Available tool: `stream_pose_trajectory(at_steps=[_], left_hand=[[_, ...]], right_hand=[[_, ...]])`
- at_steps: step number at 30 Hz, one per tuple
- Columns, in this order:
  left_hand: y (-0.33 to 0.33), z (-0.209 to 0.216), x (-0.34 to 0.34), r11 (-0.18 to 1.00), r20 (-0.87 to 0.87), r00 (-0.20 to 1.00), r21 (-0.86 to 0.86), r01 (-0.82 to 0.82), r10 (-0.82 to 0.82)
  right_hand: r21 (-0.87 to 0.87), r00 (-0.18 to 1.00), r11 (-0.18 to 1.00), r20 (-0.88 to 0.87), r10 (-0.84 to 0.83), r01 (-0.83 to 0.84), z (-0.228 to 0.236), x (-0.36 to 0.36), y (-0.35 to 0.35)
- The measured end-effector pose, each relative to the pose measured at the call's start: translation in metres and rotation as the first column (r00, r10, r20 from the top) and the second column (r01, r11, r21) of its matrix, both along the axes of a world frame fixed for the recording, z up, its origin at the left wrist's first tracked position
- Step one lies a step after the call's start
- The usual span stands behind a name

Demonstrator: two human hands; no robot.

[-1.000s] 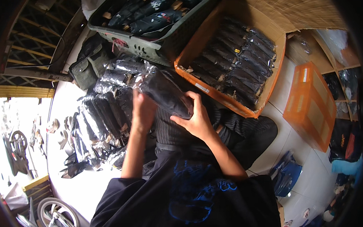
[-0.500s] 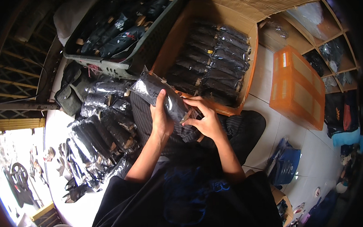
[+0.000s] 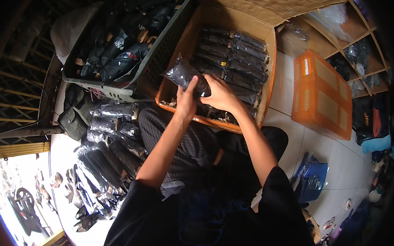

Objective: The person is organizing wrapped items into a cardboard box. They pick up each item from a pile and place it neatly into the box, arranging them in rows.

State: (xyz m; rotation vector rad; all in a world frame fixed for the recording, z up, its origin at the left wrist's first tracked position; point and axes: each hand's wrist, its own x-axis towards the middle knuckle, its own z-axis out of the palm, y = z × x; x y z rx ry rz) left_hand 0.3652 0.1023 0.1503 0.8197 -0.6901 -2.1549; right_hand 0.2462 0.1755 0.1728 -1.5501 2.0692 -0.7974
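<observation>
A black folded umbrella (image 3: 179,73) in a clear plastic sleeve hangs over the near left part of an open cardboard box (image 3: 270,90). My left hand (image 3: 186,102) grips its near side, thumb along the top. My right hand (image 3: 221,95) is closed round its right end, and the fingers hide that end. Inside the box, wrapped umbrellas (image 3: 246,68) lie in two side-by-side columns; my hands cover part of the nearer rows.
Left of the box stands a dark green plastic crate (image 3: 101,90) full of black umbrellas. Several wrapped umbrellas (image 3: 107,156) lie piled on the floor beside my left knee. A taped orange carton (image 3: 322,96) and wooden shelves (image 3: 355,34) are at right, with a blue plastic-wrapped package (image 3: 313,179) nearer.
Both hands have carried the umbrella forward, from above my lap to over the box. My right hand has shifted from fingering its end to wrapping round it.
</observation>
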Motion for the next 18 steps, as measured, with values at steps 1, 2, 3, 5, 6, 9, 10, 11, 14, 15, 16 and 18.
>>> stream_pose_trajectory(at_steps=[1, 2, 3, 5, 6, 9, 10, 11, 14, 15, 16, 18], left_hand=[[-0.015, -0.017, 0.004, 0.996, 0.116, 0.993, -0.078, 0.041, -0.032], [-0.022, -0.025, 0.005, 0.964, 0.172, 0.983, -0.267, -0.012, 0.06], [-0.04, -0.041, 0.01, 0.908, 0.328, 0.94, -0.414, 0.06, 0.087], [-0.067, -0.053, 0.023, 0.771, 0.5, 0.859, -0.589, 0.242, 0.113], [-0.068, -0.071, 0.026, 0.726, 0.582, 0.776, -0.639, 0.252, 0.243], [-0.054, -0.041, 0.019, 0.44, 0.881, 0.348, -0.465, 0.768, 0.321], [-0.06, -0.049, 0.023, 0.396, 0.892, 0.283, -0.417, 0.818, 0.353], [-0.066, -0.056, 0.027, 0.354, 0.896, 0.218, -0.362, 0.863, 0.386], [-0.082, -0.07, 0.031, 0.37, 0.942, 0.24, -0.316, 0.874, 0.236], [-0.083, -0.074, 0.03, 0.338, 0.933, 0.234, -0.321, 0.885, 0.272], [-0.083, -0.073, 0.027, 0.317, 0.945, 0.199, -0.278, 0.907, 0.258], [-0.083, -0.07, 0.02, 0.271, 0.964, 0.128, -0.191, 0.943, 0.231]], right_hand=[[0.025, 0.999, 1.0, 0.053, 0.01, -0.011, -0.012, -0.006, -0.007], [0.053, 0.995, 0.998, 0.103, 0.012, -0.017, -0.022, -0.014, -0.011], [0.08, 0.987, 0.997, 0.157, 0.01, -0.023, -0.029, -0.021, -0.014], [0.161, 0.985, 0.986, 0.172, 0.018, -0.046, -0.045, -0.026, -0.021], [0.199, 0.982, 0.978, 0.189, 0.022, -0.061, -0.054, -0.028, -0.025], [0.304, 0.993, 0.949, 0.11, 0.05, -0.081, -0.096, -0.039, -0.028], [0.295, 0.996, 0.951, 0.032, 0.084, -0.09, -0.105, -0.037, -0.032], [0.421, 0.99, 0.896, 0.065, 0.124, -0.14, -0.096, -0.031, -0.035], [0.409, 0.966, 0.88, 0.02, 0.256, -0.242, -0.107, -0.032, -0.036], [0.405, 0.957, 0.873, 0.016, 0.289, -0.271, -0.11, -0.038, -0.034], [0.431, 0.95, 0.855, 0.015, 0.313, -0.289, -0.111, -0.043, -0.035], [0.483, 0.933, 0.814, 0.015, 0.36, -0.322, -0.112, -0.051, -0.036]])
